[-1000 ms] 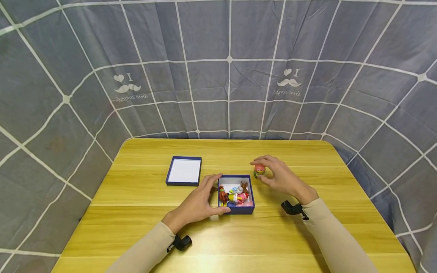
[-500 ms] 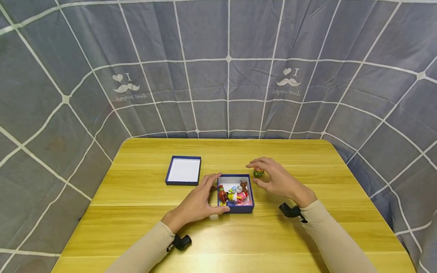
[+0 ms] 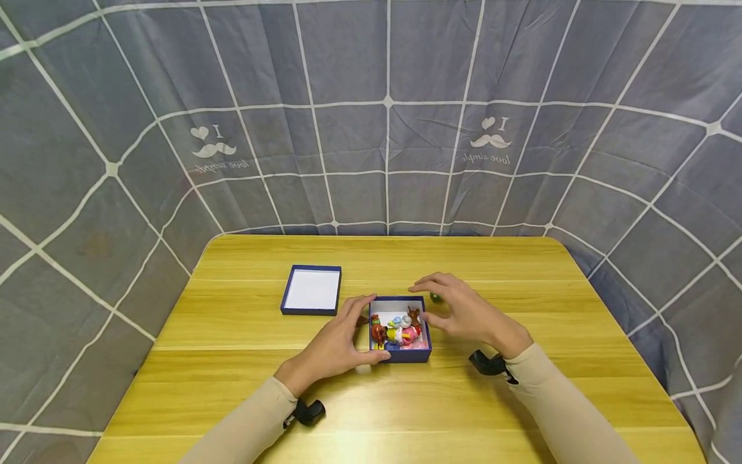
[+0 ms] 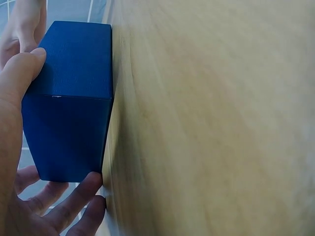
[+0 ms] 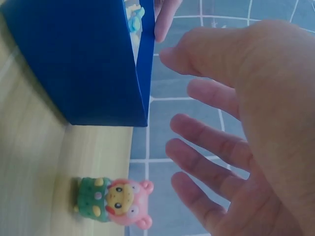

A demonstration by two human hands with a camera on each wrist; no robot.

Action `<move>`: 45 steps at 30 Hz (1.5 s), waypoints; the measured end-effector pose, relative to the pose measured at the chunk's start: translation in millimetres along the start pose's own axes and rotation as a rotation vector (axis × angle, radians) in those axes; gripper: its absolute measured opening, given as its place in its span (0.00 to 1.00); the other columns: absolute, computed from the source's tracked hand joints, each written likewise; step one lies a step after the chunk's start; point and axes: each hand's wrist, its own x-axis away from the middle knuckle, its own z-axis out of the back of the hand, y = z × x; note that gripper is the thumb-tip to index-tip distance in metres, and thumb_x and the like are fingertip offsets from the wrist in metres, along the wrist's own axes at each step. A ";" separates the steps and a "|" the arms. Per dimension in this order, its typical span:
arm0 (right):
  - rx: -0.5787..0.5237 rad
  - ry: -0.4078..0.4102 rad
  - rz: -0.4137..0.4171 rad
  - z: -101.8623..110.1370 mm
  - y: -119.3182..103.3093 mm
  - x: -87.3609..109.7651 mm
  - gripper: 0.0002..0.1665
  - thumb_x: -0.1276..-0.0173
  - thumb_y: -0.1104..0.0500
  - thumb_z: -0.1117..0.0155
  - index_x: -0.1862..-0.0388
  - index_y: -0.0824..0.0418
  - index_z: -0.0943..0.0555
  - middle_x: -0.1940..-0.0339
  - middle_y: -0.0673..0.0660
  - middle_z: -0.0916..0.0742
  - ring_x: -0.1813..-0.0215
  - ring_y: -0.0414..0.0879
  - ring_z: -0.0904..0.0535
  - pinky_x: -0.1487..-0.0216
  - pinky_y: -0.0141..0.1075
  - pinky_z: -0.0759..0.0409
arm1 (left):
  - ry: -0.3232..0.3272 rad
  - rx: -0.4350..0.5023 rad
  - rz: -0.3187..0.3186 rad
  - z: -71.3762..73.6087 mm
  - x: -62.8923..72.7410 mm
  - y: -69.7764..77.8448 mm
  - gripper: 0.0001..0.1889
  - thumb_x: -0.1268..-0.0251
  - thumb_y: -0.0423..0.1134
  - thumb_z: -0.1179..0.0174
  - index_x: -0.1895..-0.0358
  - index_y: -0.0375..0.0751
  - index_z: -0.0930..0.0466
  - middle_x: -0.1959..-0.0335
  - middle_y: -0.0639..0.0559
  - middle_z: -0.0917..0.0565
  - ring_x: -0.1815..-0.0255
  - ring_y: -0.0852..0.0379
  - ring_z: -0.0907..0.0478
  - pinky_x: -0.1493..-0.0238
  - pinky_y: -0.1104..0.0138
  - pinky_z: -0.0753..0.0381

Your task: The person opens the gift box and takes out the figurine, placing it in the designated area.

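Note:
My left hand [image 3: 333,345] holds the left side of a small blue box [image 3: 408,356], thumb at the near wall and fingers along the far side. In the left wrist view, the fingers spread around the box's blue walls [image 4: 69,123]. Several colourful toy figures [image 3: 400,334] lie inside, among them a brown deer-like one [image 3: 414,316]. My right hand [image 3: 466,316] hovers by the box's right edge, fingers apart and holding nothing. A figurine with a pink eared hood and green body [image 5: 113,199] stands on the table beside the box, mostly hidden behind the right hand in the head view.
A shallow blue lid [image 3: 312,288] with a white inside lies face up, to the left of and beyond the box. The wooden table [image 3: 371,412] ends at a grey checked cloth [image 3: 359,142] behind and at both sides.
My right hand has let go of the pink-hooded figurine, left it standing on the table, and moved left and nearer to the box. The left hand stays on the box.

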 end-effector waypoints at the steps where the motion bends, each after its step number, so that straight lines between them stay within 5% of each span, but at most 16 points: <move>1: 0.003 -0.004 0.004 -0.2 -1.1 -0.5 0.31 0.20 0.59 0.19 0.21 0.57 0.14 0.23 0.61 0.12 0.21 0.63 0.16 0.18 0.65 0.17 | 0.001 -0.001 0.000 -0.2 0.0 -0.3 0.62 0.31 0.67 0.17 0.03 0.51 0.44 0.08 0.45 0.35 0.18 0.42 0.19 0.18 0.40 0.17; 27: -0.027 -0.108 0.100 -10.8 -21.4 -13.0 0.29 0.21 0.54 0.17 0.25 0.57 0.11 0.30 0.58 0.10 0.33 0.54 0.11 0.32 0.52 0.07 | 0.007 -0.009 -0.014 -0.7 0.2 -1.1 0.62 0.30 0.67 0.18 0.03 0.50 0.44 0.08 0.47 0.34 0.19 0.45 0.19 0.19 0.42 0.16; 39: -0.054 -0.197 0.066 -11.2 -26.3 -21.9 0.29 0.20 0.54 0.18 0.24 0.55 0.11 0.29 0.58 0.11 0.39 0.52 0.11 0.38 0.49 0.06 | 0.002 0.001 -0.007 0.4 0.8 0.0 0.62 0.30 0.67 0.18 0.03 0.51 0.45 0.07 0.47 0.35 0.20 0.44 0.18 0.20 0.42 0.15; 45: -0.059 -0.240 0.086 -12.3 -27.7 -28.5 0.26 0.19 0.57 0.20 0.25 0.56 0.10 0.34 0.57 0.09 0.49 0.44 0.12 0.46 0.35 0.09 | 0.003 0.009 -0.006 -0.1 0.4 -0.1 0.61 0.30 0.67 0.18 0.03 0.51 0.44 0.07 0.47 0.35 0.21 0.45 0.18 0.20 0.42 0.15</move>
